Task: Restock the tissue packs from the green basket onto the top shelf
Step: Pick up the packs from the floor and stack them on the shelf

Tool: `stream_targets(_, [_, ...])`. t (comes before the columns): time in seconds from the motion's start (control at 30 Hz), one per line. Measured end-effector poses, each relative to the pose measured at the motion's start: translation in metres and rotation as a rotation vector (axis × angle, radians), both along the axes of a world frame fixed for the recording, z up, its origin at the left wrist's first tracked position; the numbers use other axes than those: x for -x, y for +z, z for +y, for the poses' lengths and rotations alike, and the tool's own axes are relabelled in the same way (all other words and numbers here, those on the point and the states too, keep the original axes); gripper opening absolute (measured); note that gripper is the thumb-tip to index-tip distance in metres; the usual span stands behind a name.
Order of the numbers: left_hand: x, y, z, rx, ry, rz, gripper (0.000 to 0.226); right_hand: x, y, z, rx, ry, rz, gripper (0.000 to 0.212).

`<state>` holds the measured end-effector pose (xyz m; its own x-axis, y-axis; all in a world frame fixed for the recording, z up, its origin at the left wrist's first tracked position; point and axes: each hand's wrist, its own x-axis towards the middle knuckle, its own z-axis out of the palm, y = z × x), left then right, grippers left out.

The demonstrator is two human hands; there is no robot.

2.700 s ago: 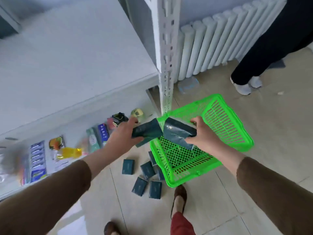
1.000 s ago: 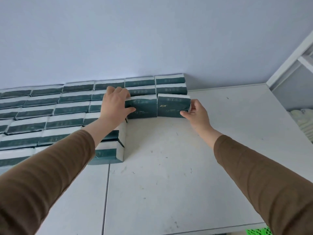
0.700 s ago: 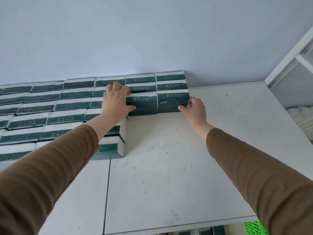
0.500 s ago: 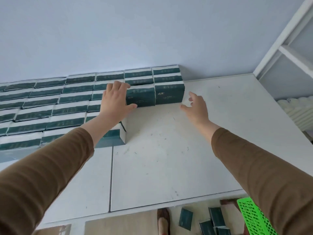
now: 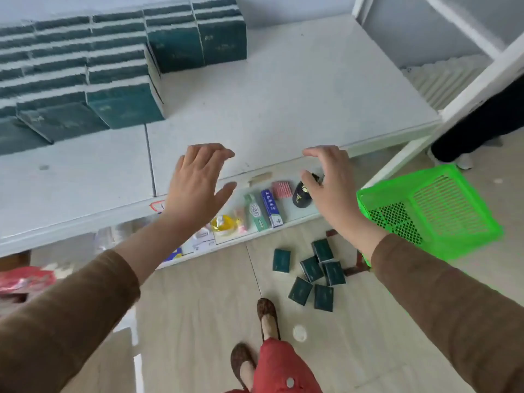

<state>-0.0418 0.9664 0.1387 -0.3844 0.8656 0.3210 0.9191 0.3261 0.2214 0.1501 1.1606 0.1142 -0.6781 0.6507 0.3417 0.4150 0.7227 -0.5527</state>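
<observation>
Seen from above, two arms in brown sleeves reach forward over the front edge of a white top shelf. Far up and to the left of the left hand, rows of dark green tissue packs stand packed side by side on the shelf, filling its back left part.

The left hand hovers in the air at the shelf's front edge, palm down, fingers spread and only slightly bent, thumb held out to the right. It holds nothing and touches nothing.

Between and below the two hands, a lower shelf carries small goods: a yellow bottle, a green box, a blue and white box and a black cap-shaped item.

The right hand hovers level with the left, fingers loosely curved, thumb apart from them, also empty and touching nothing.

Below the right hand, loose tissue packs lie scattered on the tiled floor. Just to the right of the right wrist, the green basket sits tilted on the floor; no packs are visible inside it. Beneath both arms are two brown shoes and a red trouser leg.
</observation>
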Motion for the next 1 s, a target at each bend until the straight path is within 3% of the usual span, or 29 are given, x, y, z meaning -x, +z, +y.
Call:
stream_targets(0.17, [-0.08, -0.085, -0.006, 0.088, -0.134, -0.089, 0.045, -0.089, -0.083, -0.014, 0.037, -0.042, -0.116, 0.03])
stream_targets(0.43, [-0.19, -0.271, 0.003, 0.495, -0.121, -0.344, 0.052, -0.215, -0.27, -0.027, 0.283, -0.142, -0.37, 0.029])
stream_targets(0.73, [-0.265, -0.507, 0.026, 0.747, 0.128, -0.631, 0.056, -0.31, -0.496, -0.035, 0.668, -0.315, -0.683, 0.041])
stream_targets(1.0, [-0.3, -0.706, 0.055, 0.807, 0.358, -0.817, 0.072, -0.319, -0.681, -0.021, 1.071, -0.613, -0.753, 0.064])
